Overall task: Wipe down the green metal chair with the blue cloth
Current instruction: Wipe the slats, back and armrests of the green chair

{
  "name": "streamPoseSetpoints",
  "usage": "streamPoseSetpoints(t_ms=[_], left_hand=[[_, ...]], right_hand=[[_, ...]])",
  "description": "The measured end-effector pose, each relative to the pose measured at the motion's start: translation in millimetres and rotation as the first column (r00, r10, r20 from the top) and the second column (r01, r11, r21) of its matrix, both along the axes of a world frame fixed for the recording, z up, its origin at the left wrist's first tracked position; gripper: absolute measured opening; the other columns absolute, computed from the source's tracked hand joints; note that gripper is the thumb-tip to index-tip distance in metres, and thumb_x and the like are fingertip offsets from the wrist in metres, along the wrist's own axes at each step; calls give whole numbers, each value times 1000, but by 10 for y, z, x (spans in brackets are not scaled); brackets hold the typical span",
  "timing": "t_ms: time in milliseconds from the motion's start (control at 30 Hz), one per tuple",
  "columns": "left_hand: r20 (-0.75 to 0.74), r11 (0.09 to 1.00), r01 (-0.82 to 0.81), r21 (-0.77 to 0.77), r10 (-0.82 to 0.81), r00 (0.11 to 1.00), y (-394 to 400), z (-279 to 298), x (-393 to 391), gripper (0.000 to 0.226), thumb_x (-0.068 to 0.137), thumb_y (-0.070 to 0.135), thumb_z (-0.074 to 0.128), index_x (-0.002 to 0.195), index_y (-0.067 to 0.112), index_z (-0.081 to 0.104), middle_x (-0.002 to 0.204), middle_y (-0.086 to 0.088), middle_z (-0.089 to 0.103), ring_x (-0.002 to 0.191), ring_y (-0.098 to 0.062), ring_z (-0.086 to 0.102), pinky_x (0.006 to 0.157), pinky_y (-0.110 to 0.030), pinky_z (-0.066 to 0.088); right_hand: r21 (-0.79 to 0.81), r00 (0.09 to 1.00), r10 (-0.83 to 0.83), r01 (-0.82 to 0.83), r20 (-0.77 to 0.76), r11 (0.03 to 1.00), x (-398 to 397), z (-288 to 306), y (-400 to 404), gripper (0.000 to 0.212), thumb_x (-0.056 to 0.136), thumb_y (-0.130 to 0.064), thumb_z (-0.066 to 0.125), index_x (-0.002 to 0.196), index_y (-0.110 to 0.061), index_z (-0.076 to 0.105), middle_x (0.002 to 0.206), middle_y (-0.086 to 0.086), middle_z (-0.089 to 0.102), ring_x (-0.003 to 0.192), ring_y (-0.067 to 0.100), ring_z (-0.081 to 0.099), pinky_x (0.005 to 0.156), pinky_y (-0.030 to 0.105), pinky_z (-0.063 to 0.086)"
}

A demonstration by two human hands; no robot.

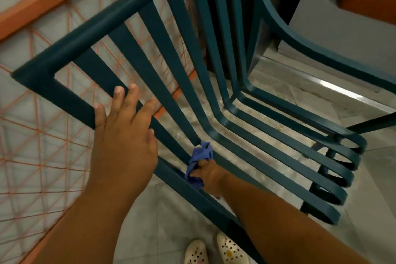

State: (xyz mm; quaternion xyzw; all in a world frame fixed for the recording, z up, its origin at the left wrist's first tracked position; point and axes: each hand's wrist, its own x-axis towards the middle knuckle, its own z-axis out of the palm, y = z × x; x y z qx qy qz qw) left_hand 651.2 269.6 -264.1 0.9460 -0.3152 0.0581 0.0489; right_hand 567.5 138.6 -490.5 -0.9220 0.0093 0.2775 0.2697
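Here, the left hand (123, 133) rests with a released grip on the slatted green metal chair (137, 4), while the right hand (209, 174) clenches a crumpled blue cloth (199, 162) against a slat.

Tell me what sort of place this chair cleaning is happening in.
Probably a balcony or terrace at a home: a tiled floor, an orange railing with rope netting beside the green metal chair, and casual perforated clogs underfoot.
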Motion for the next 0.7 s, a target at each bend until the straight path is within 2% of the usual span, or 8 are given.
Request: streamPoseSetpoints(t_ms=[100,300,467,533,600,667,700], left_hand=[[-18,1000,-6,15,6,1000,30,21,-29,53,88,14,55,139,19,44,155,-11,27,146,-28,13,114,-48,1],[-71,1000,-9,20,11,997,-35,75,-167,50,90,15,54,139,19,45,153,-9,31,146,-27,15,114,-50,4],[-174,999,39,37,-32,984,-180,35,-306,52,94,21,45,145,27,34,158,0,20,147,-18,1,116,-44,-3],[-229,999,50,12,-46,972,-203,11,-384,53,96,22,45,147,28,30,159,2,16,145,-13,-6,114,-39,-8],[-282,996,86,12,-79,956,-238,-7,-470,52,98,25,42,147,30,27,160,4,11,145,-11,-9,115,-38,-8],[-299,988,147,42,-128,946,-291,-26,-546,51,99,27,38,148,31,25,160,5,7,147,-14,-7,116,-40,-8],[-300,983,175,55,-151,942,-325,-32,-574,50,99,27,37,148,31,25,160,5,7,147,-15,-7,115,-40,-9]], right_hand=[[24,999,-15,16,-45,1000,-224,-1,-89,33,92,-8,52,124,-11,60,135,18,44,124,36,37,100,40,31],[-8,981,-78,77,-180,997,-965,219,-418,35,89,-11,55,122,-20,63,127,10,51,119,30,45,96,33,38],[-29,941,-148,146,-306,989,-1629,482,-634,34,89,-15,54,120,-24,64,129,5,55,119,23,50,98,28,40],[-7,916,-226,237,-331,972,-1795,601,-715,36,91,-16,54,125,-24,61,134,1,54,124,18,48,102,25,35],[43,886,-319,353,-337,935,-1852,717,-782,37,91,-15,55,126,-28,57,134,1,54,120,14,50,100,21,36],[129,830,-460,517,-315,846,-1832,839,-792,29,90,-15,58,110,-36,60,118,0,61,104,10,56,87,16,42],[199,801,-533,589,-272,783,-1805,892,-767,26,89,-13,59,104,-34,62,110,0,63,98,11,59,82,15,45]])
